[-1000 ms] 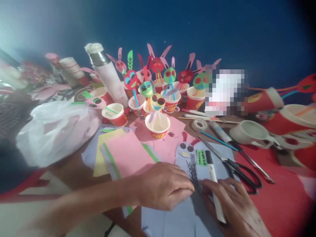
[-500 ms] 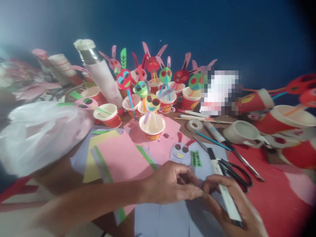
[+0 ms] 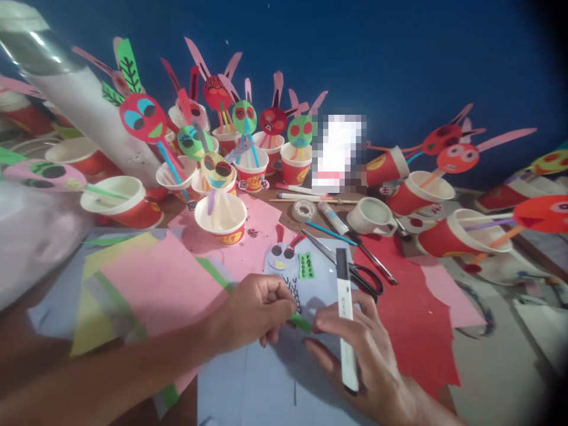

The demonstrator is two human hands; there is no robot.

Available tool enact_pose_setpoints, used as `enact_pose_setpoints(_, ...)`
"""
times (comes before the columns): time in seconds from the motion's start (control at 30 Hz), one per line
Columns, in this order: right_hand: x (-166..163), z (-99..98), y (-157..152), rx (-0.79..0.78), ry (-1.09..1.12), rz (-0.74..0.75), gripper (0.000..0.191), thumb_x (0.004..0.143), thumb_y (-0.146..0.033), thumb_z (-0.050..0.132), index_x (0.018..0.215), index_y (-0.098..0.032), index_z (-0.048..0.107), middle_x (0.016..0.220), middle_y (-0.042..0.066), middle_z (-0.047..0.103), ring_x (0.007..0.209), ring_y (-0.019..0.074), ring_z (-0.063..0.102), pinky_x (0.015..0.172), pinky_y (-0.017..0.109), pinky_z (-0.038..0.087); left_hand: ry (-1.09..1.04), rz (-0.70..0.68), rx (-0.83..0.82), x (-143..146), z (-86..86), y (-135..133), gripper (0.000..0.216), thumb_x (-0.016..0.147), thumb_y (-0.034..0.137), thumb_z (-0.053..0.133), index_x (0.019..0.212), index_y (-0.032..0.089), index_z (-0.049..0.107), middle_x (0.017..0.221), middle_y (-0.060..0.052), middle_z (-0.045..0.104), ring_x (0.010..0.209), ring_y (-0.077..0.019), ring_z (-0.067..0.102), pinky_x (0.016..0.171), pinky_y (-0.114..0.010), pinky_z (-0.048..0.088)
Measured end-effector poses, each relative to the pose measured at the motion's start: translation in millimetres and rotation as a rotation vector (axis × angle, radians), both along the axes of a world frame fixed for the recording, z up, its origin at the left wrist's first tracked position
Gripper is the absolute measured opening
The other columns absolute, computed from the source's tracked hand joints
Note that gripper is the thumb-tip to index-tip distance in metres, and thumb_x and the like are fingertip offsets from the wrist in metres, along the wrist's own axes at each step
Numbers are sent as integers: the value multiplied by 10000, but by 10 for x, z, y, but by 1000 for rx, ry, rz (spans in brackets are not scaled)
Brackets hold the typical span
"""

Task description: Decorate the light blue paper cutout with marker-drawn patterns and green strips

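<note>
My left hand (image 3: 261, 307) is closed, pinching a small green paper piece (image 3: 300, 322) between thumb and fingers. My right hand (image 3: 361, 343) holds a white marker (image 3: 347, 331) with black ends, tucked upright across its fingers. The right thumb and forefinger are parted, just right of the green piece. Past the hands lies a lilac paper face (image 3: 281, 255) with dark eyes and red antennae. Beside it rests a green paper rectangle (image 3: 306, 266) with black marks. Black-handled scissors (image 3: 366, 281) lie behind the marker. Pale blue paper (image 3: 244, 378) is under my hands.
Several red-and-white paper cups with paper faces on sticks stand along the back; one cup (image 3: 222, 219) is nearest. Pink sheets (image 3: 166, 284) lie left, red paper (image 3: 408, 307) right. A mug (image 3: 370, 216), tape roll (image 3: 304, 209) and paintbrush (image 3: 377, 260) sit behind. A bottle (image 3: 84, 100) leans left.
The view has shifted right, so things sit further left. My right thumb and forefinger have moved away from my left fingers, and the green piece shows more. The marker now stands more upright.
</note>
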State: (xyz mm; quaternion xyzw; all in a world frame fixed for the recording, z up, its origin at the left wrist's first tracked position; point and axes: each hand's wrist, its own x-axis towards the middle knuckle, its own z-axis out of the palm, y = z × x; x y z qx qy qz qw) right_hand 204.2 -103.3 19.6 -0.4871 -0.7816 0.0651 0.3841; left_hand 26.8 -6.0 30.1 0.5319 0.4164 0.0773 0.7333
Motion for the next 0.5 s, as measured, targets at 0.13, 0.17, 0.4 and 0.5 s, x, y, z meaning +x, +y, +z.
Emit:
enact_pose_setpoints(0.13, -38, -10, 10, 4, -87, 34, 182, 852, -113, 588, 1015, -174, 536, 820, 17, 705, 701, 161, 612, 817, 385, 331, 14, -12, -27, 1, 13, -18, 149, 719, 301, 594, 678, 174, 528, 406, 62, 526, 330, -67, 433, 324, -141, 317)
enact_pose_setpoints(0.17, -43, -16, 14, -2, -103, 38, 177, 855, -110, 575, 1015, -175, 536, 820, 16, 710, 687, 159, 604, 810, 380, 324, 18, -15, -33, 2, 21, -18, 154, 716, 308, 590, 675, 174, 526, 402, 61, 522, 329, -68, 433, 326, -143, 318)
enact_pose_setpoints(0.4, -38, -13, 26, 30, -178, 50, 172, 856, -60, 513, 987, -166, 542, 802, 29, 725, 648, 153, 599, 812, 371, 309, 26, -25, -73, 16, 55, 0, 160, 671, 324, 564, 689, 167, 536, 392, 63, 512, 324, -63, 421, 335, -147, 319)
enact_pose_setpoints(0.5, -32, 1, 28, 33, -208, 47, 168, 872, -64, 489, 990, -170, 544, 787, 27, 721, 636, 150, 593, 831, 377, 306, 13, -18, -94, 23, 27, 3, 168, 655, 333, 565, 683, 171, 530, 378, 64, 509, 313, -64, 413, 329, -150, 315)
